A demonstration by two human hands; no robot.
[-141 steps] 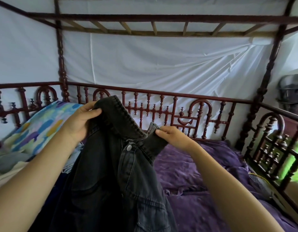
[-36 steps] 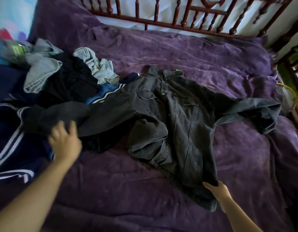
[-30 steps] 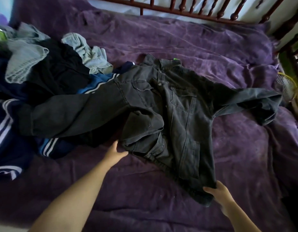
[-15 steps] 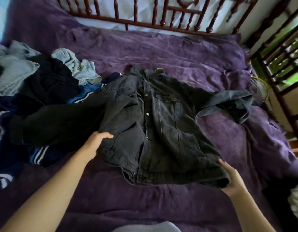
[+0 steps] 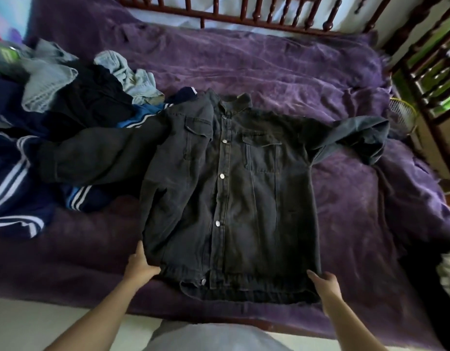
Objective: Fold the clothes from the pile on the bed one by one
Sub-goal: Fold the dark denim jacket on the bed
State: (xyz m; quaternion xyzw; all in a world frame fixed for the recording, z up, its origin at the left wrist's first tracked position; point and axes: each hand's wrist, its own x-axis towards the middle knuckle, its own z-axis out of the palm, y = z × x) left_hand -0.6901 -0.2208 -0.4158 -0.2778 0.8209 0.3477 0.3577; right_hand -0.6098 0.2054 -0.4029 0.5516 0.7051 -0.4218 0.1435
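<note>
1. Now, the dark grey denim jacket [image 5: 244, 198] lies buttoned and face up on the purple bedspread [image 5: 269, 67], with its collar far and its hem near, so its long axis runs straight away from the person
2. Left hand [image 5: 140, 268] grips the near-left hem corner, thumb up the side edge, fingers curled onto the hem; right hand [image 5: 325, 287] pinches the near-right corner, thumb on the cloth, other fingers hidden
3. Sleeves stick out sideways: the left sleeve [image 5: 97, 155] drapes over the pile of unfolded clothes [image 5: 67, 117] at far left, and the right sleeve [image 5: 358, 133] lies crumpled on the bedspread at right
4. By my read the body is squared and the sleeves come next, each swinging inward across the chest; each hand is nearer its own side's sleeve, and both sleeves lie farther up the bed than the hands
</note>
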